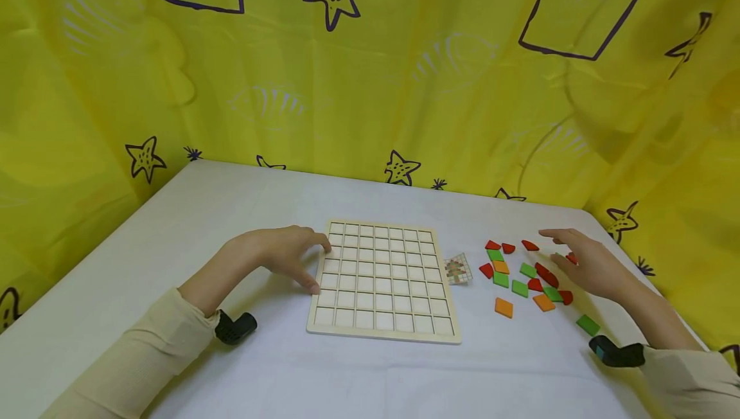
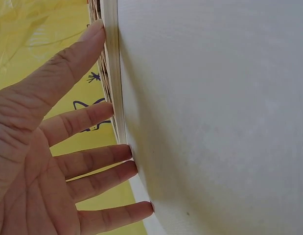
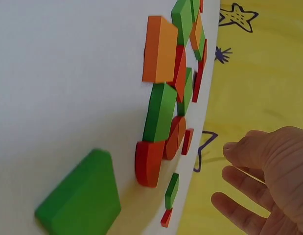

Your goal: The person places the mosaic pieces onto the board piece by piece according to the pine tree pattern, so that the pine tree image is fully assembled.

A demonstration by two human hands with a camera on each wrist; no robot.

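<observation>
A pale gridded board (image 1: 384,285) lies flat on a white table (image 1: 358,383), near the middle of the head view. At its nine o'clock the person's left hand (image 1: 291,255) is relaxed and grasps nothing, thumb and a finger spread apart, both touching the board's edge. A small printed card (image 1: 458,269) lies just beside the board at three o'clock; whether part of it runs underneath cannot be told. Farther out, also at three o'clock, flat red, green and orange pieces are scattered, some touching. Within that scatter, an orange piece (image 1: 504,307) lies towards seven o'clock, a red piece (image 1: 530,245) at twelve and a green piece (image 1: 588,324) set apart at four. The right hand (image 1: 590,266) hovers at the scatter's three o'clock, released, its fingers loosely bent and apart from the pieces. Beyond the table, at twelve o'clock, hangs a yellow curtain (image 1: 370,85) printed with dark stars
</observation>
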